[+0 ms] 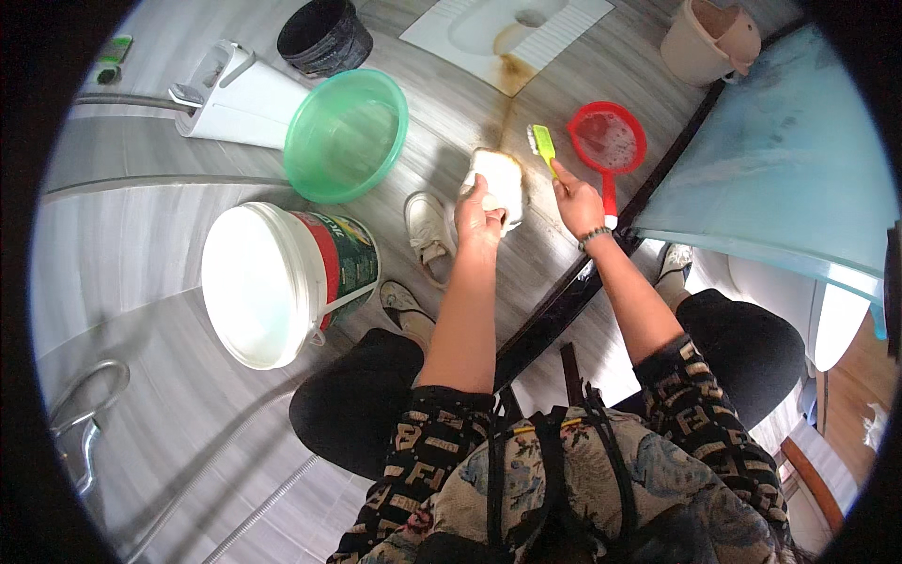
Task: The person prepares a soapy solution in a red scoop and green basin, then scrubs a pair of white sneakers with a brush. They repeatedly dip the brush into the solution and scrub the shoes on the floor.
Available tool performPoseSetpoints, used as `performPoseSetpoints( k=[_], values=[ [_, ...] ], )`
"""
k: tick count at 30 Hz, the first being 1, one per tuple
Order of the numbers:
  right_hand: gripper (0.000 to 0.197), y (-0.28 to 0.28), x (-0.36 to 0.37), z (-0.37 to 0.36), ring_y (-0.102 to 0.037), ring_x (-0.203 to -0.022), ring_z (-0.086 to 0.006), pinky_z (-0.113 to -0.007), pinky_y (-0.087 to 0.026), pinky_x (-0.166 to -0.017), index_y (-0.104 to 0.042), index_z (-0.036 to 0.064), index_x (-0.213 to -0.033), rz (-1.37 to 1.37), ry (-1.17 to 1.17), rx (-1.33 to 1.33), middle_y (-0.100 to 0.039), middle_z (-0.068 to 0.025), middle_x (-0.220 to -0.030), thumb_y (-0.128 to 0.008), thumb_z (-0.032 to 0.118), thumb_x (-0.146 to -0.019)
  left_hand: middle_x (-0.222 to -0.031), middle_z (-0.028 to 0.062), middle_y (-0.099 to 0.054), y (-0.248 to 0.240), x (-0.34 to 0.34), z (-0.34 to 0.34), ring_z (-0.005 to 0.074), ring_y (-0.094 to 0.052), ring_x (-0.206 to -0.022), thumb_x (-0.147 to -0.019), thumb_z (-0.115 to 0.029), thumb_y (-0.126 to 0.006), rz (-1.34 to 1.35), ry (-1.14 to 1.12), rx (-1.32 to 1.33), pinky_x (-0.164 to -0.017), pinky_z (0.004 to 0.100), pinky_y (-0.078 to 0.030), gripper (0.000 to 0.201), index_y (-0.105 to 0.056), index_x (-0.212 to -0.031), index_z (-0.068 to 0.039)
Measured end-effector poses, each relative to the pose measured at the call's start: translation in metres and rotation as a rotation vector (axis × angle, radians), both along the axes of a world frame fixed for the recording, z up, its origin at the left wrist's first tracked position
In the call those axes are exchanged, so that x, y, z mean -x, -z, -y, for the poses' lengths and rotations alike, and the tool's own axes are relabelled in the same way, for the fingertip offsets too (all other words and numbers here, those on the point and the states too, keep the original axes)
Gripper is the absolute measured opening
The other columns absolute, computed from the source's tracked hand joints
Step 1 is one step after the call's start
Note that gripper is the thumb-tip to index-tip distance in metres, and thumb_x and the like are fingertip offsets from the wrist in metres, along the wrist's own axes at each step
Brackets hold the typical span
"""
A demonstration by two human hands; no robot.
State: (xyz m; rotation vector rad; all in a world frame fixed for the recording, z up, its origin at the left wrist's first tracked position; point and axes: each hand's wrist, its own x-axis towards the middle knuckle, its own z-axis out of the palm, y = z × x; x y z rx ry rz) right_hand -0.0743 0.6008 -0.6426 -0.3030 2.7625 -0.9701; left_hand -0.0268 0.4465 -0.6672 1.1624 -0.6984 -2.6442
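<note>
From where I stand, the person is bent low over the grey tiled floor (376, 240), working with both hands. The left hand (481, 211) has its grip clamped on a white shoe (505, 176), thumb lying over the top; glare washes out much of its surface, though a brownish edge shows on the far side. The right hand (579, 202) has its grip closed around the handle of a yellow-green brush (543, 141), the brush head pointing far, white bristles facing left, just to the right of the shoe and apart from it.

A second white shoe (425, 223) sits on the floor to the left of the left hand. Beyond the right hand, slightly to the right, is a red dipper (609, 179) of foamy liquid, its handle pointing near.

On the left I see a translucent green basin (346, 136), with a big white bucket (303, 273) nearer and a black bucket (331, 42) farther off. A stained squat toilet (460, 38) is set in the floor at the far side, a beige bucket (695, 42) to its right.
</note>
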Motion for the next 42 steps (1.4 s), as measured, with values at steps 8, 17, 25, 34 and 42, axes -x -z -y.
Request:
performPoseSetpoints(
  k=[8,17,25,34,42],
  values=[
    [0.036,-0.020,-0.050,0.019,-0.056,-0.059,-0.0345,-0.043,-0.045,-0.055,-0.049,0.0264,-0.114,0.003,-0.070,0.008,-0.057,-0.0180,-0.066,-0.048,0.023,-0.079,-0.100,0.0071,-0.056,0.012,-0.033,-0.007,0.0195,-0.054,-0.093,-0.081,-0.020,-0.056,0.020,0.026,0.002,-0.072,0.0335,-0.044,0.034,-0.048,-0.109,-0.003],
    [0.035,-0.016,-0.058,0.021,-0.056,-0.062,-0.0354,-0.043,-0.045,-0.058,-0.050,0.0262,-0.114,0.057,-0.030,0.019,-0.056,-0.0198,-0.067,-0.049,0.023,-0.079,-0.099,0.0073,-0.055,0.017,-0.029,0.002,0.0211,-0.052,-0.092,-0.079,-0.021,-0.060,0.111,0.048,0.055,-0.078,0.0411,-0.039,0.034,-0.049,-0.106,-0.005],
    [0.032,0.076,-0.010,-0.046,-0.057,-0.076,-0.0347,-0.042,-0.046,-0.066,-0.052,0.0277,-0.111,-0.105,0.136,-0.107,-0.058,-0.0189,-0.083,-0.048,0.026,-0.079,-0.103,0.0068,-0.054,0.005,-0.005,-0.003,0.0217,-0.050,-0.095,-0.076,-0.027,-0.062,0.212,0.129,0.028,-0.082,0.0389,-0.037,0.042,-0.047,-0.108,-0.004],
    [0.036,0.139,0.145,-0.095,-0.052,-0.094,-0.0363,-0.043,-0.042,-0.079,-0.055,0.0079,-0.105,0.306,0.039,-0.578,-0.056,-0.0175,-0.101,-0.041,0.030,-0.080,-0.100,0.0094,-0.055,0.012,0.013,-0.010,0.0215,-0.055,-0.089,-0.075,-0.013,-0.063,0.085,-0.053,-0.134,-0.074,0.0351,-0.046,0.035,-0.049,-0.105,-0.002],
    [0.035,0.078,0.056,-0.041,-0.059,-0.076,-0.0286,-0.035,-0.045,-0.068,-0.050,0.0193,-0.114,-0.010,0.105,0.008,-0.058,-0.0208,-0.087,-0.050,0.022,-0.080,-0.096,0.0031,-0.056,0.008,0.018,-0.001,0.0153,-0.055,-0.081,-0.074,-0.018,-0.065,0.199,-0.024,-0.059,-0.061,0.0270,-0.042,0.033,-0.052,-0.102,-0.007]
  ],
)
